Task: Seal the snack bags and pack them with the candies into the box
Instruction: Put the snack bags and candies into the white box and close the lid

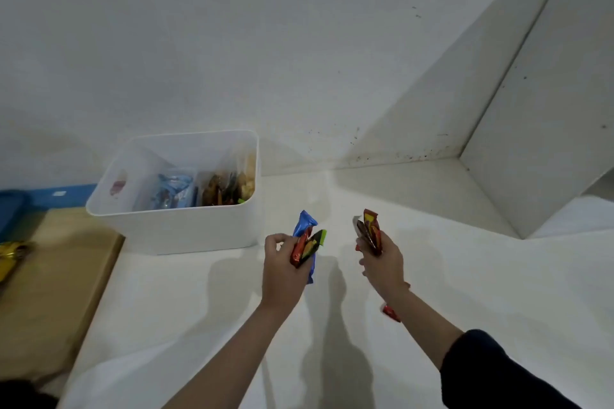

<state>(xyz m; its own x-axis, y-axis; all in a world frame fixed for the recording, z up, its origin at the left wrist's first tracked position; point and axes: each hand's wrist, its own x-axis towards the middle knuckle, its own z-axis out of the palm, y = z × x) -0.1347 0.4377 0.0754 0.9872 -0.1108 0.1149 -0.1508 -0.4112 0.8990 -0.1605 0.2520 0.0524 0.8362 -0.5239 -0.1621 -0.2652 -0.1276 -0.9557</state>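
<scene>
A white plastic box (186, 229) stands on the white table, left of centre. Inside it lie a blue snack bag (172, 191) and several brown and orange candy packets (229, 189). My left hand (282, 272) hovers just right of the box and grips a bunch of candies (307, 244) in blue, red and green wrappers. My right hand (383, 262) is raised beside it and holds several dark red and yellow candy packets (370, 231). One red candy (391, 313) lies on the table, partly hidden under my right forearm.
A wooden board (56, 292) lies at the left, with a yellow packet (11, 257) on its far edge. A blue container (13, 209) sits behind it. A white wall rises behind the table, and a white ledge (531, 129) juts out at the right.
</scene>
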